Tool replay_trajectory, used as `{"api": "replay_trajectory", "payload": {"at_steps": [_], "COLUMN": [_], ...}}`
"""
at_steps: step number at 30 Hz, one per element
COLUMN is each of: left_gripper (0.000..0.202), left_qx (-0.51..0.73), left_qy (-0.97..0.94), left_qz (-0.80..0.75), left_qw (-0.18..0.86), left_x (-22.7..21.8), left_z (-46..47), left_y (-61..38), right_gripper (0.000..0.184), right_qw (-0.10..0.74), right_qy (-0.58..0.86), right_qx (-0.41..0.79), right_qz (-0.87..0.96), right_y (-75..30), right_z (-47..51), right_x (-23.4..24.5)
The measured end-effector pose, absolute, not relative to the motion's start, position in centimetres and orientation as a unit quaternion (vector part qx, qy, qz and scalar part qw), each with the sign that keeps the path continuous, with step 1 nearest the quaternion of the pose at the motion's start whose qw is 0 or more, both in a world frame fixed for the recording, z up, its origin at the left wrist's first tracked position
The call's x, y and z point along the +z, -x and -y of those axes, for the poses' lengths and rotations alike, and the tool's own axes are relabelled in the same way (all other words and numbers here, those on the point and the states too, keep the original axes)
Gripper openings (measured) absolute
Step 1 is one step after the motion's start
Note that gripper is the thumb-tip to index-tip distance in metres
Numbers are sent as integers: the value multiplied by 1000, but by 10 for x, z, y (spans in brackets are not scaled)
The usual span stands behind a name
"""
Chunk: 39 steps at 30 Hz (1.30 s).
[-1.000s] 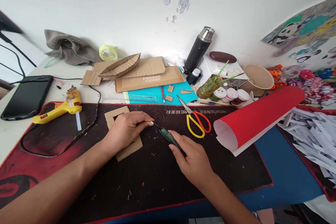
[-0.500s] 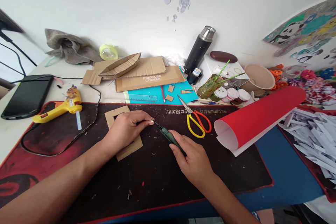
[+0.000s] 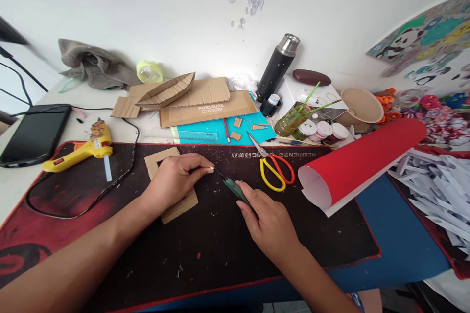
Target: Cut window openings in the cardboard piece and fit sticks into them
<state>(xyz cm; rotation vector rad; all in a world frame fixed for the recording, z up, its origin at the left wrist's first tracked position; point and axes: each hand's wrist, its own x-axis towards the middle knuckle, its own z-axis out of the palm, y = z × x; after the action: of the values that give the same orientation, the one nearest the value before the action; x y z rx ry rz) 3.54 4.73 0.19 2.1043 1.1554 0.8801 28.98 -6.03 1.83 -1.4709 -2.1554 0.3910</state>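
Your right hand (image 3: 270, 227) is closed around the handle of the green craft knife (image 3: 235, 190), forefinger laid along its back, and the blade points straight at your left hand (image 3: 172, 181). That hand lies palm down on the cardboard piece (image 3: 181, 205), which sits flat on the black mat (image 3: 220, 249) with its cut-out window showing at the far corner. Your left fingertips (image 3: 208, 169) are drawn together right at the blade tip; whether they pinch the blade or only touch beside it, I cannot tell. That closeness is the main hazard: any push along the knife's line could drive the edge into those fingertips, and a slip on the corrugated surface would go the same way. The cardboard is held only by your palm, so a sideways pull could make it slide and tear the cut. The yellow-handled scissors (image 3: 273, 168) lie just beside your right wrist's path and could catch a sweeping hand, as could the red paper roll (image 3: 360, 161) farther right.
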Motion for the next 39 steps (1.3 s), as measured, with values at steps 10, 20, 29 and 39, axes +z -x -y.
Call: {"api": "replay_trajectory", "payload": {"at_steps": [10,20,29,39], "left_gripper": [23,23,22,26], "left_qx": [328,321,322,306], "left_qy": [-797,-814,-821,-837], "left_qz": [-435,-430,-423,-415], "left_qw": [260,222,209,182], "left_x": [0,1,0,0], "left_z": [-44,-43,-42,-43], "left_y": [-37,-40,-42,-45], "right_gripper": [48,48,47,47], "right_qw": [232,222,230,219], "right_qy": [546,553,552,565], "right_qx": [111,106,97,107], "right_qz": [798,796,795,788], "right_y": [-287,-288,-288,-294], "right_z": [59,62,62,65], "right_x": [22,22,19,18]}}
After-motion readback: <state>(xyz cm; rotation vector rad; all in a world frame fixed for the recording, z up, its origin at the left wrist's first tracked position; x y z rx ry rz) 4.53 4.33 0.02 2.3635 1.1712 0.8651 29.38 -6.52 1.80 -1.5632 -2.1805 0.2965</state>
